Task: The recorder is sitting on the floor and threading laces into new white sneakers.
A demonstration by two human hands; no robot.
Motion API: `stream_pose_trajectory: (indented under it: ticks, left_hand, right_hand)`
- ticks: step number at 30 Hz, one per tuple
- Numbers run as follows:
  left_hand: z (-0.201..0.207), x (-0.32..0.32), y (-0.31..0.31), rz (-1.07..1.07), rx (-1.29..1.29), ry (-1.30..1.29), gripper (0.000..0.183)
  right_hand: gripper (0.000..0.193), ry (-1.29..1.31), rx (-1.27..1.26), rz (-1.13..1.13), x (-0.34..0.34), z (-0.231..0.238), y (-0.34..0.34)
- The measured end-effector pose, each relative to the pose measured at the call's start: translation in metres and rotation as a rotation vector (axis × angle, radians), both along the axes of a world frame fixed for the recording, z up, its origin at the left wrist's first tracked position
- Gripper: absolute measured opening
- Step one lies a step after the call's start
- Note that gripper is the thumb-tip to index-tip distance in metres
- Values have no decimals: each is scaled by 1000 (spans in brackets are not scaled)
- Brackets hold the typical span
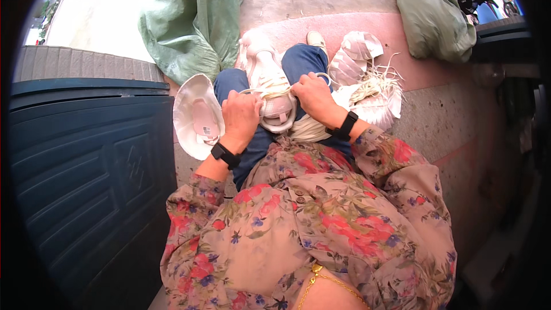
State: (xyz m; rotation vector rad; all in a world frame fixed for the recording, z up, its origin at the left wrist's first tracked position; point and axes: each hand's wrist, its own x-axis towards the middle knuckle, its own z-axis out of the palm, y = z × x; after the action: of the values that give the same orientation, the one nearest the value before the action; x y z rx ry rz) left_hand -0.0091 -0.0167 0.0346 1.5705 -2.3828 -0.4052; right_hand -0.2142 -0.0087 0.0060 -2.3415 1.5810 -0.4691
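A white and pale pink shoe upper (263, 64) lies between my knees, its heel opening toward me. A cream shoelace (268, 89) runs across its throat. My left hand (241, 116) is closed in a pinch at the upper's left side, on the lace. On the other side my right hand (313, 97) pinches the lace too, and a loop of it stands out past the knuckles. The fingertips are partly hidden. A hank of cream laces (310, 130) rests on my lap below the right wrist.
Another white upper (198, 117) lies to the left. At the right are more uppers (348, 63) and a tangled bundle of laces (376, 87). Green sacks (192, 23) stand ahead on both sides. A dark blue panelled door (92, 166) is close at the left.
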Motion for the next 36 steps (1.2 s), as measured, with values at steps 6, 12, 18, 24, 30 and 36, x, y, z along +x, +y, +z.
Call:
stream_pose_trajectory:
  ticks: [6,12,18,24,30,36]
  left_hand:
    - [-2,-3,25,3,-169,-133,12]
    - [-14,3,20,127,-114,105,14]
    - [-4,1,19,-177,-295,-84,19]
    - [7,-11,10,-364,-259,-482,10]
    - [1,0,8,-480,-436,-61,8]
    - [23,-23,0,76,174,615,8]
  right_hand:
    - [10,36,29,20,6,16,2]
    - [8,-290,49,-75,3,-5,1]
    - [6,-307,47,13,-3,-5,-3]
    - [12,8,4,221,1,2,-3]
    - [7,270,-44,229,10,16,-6]
    - [4,-233,51,63,5,-2,-10]
